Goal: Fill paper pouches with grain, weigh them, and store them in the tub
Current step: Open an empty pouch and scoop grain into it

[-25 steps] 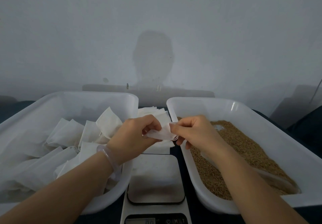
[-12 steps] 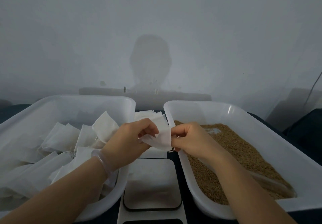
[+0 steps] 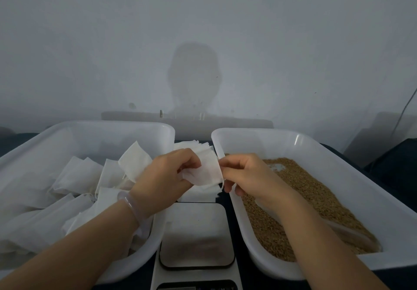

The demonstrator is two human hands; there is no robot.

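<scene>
Both hands pinch one white pouch [image 3: 206,173] above the scale [image 3: 195,235]: left hand [image 3: 167,174] on its left edge, right hand [image 3: 246,173] on its right, between the pouch-filled tub [image 3: 90,131] and the grain tub [image 3: 316,150].

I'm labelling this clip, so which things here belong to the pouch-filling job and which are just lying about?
Job: flat pouch pinched by left hand and right hand; stack of pouches; grain in right tub; scale; left tub of pouches.
Lying about: cable on the wall; dark object at far right.
</scene>
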